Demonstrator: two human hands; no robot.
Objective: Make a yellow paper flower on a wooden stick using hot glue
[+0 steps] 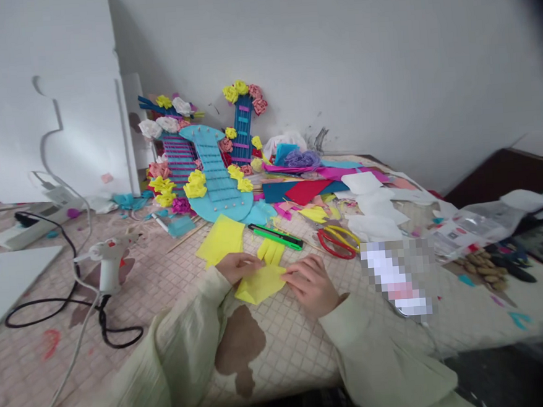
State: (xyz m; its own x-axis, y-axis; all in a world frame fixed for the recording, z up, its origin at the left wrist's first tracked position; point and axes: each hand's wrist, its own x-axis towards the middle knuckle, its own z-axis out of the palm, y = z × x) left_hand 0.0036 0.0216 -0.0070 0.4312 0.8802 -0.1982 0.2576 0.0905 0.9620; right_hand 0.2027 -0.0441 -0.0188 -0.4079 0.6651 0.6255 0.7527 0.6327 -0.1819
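Between both hands is a sheet of yellow crepe paper [260, 285], partly folded along its lower left side. My left hand [239, 266] pinches its upper left edge, while my right hand [312, 284] has fingertips closed on the right corner. Just beyond lie a cut yellow paper piece with strips [271, 251] and a larger yellow paper stack [221, 239]. A green utility knife [276, 236] rests behind the hands, near red and yellow handled scissors [339, 241].
At left, a white hot glue gun [111, 264] stands with its cable looped on the table. Harp-like blue crafts with paper flowers [216, 170] lean at the back. Coloured paper scraps [307, 188] spread behind. A pixelated phone-like object [398, 281] and plastic bag [468, 230] lie right.
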